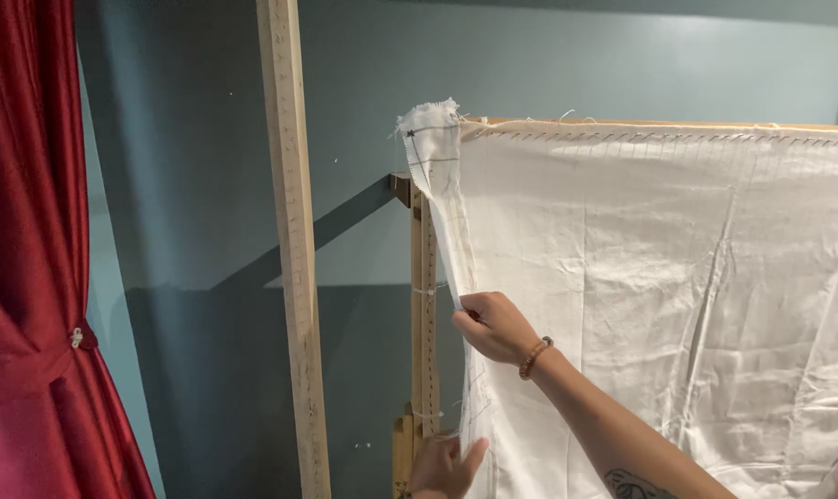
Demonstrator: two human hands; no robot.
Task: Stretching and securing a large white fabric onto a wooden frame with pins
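A textile or embroidery workshop is showing here: white cloth (659,305) is hanging stretched on a tall wooden frame (424,305) beside a red curtain (21,277).

Soft, dim indoor light, sharp overall; the wooden post (294,249) casts a slanted shadow on the wall (576,65).

One white cloth (659,277), one wooden frame (424,305), one loose wooden beam (294,259), one red curtain (26,249), two hands (493,325)
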